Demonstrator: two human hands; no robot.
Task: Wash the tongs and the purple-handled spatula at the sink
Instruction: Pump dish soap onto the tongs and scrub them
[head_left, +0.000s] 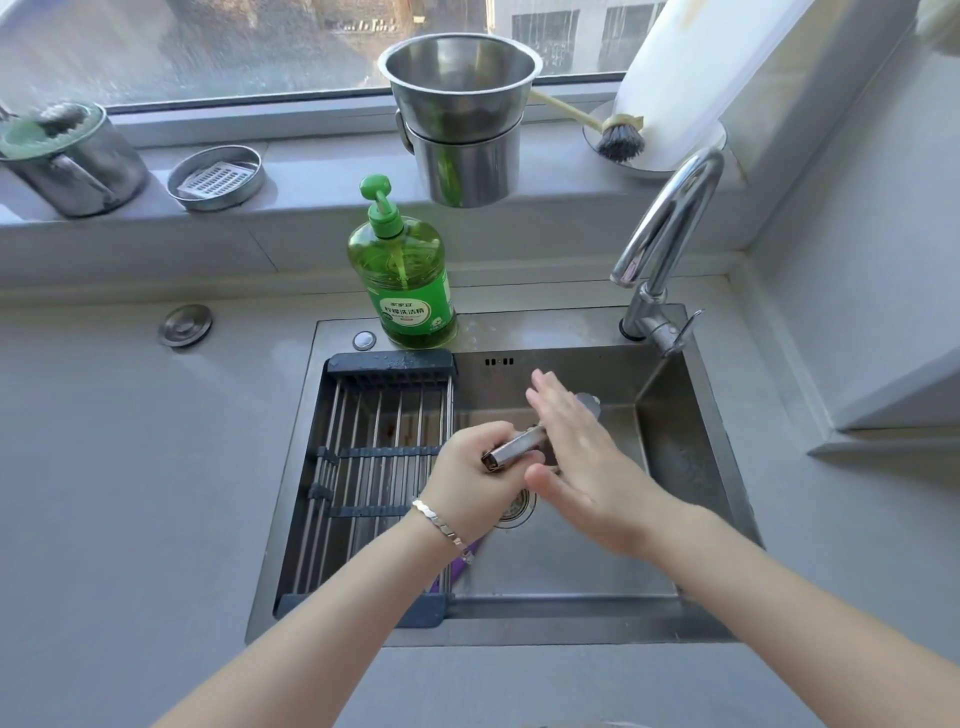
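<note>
Over the steel sink, my left hand grips the hinge end of the metal tongs. The tongs point up and to the right, and their tip shows past my right hand near the sink's back wall. My right hand lies with straight fingers across the tongs' arms and hides their middle. A strip of the purple handle of the spatula shows below my left wrist, beside the rack's right edge; the rest of the spatula is hidden.
A dark drying rack spans the sink's left half. A green dish-soap bottle stands on the rim behind it. The faucet arches at the back right. Stacked steel pots, a brush and a paper roll line the sill.
</note>
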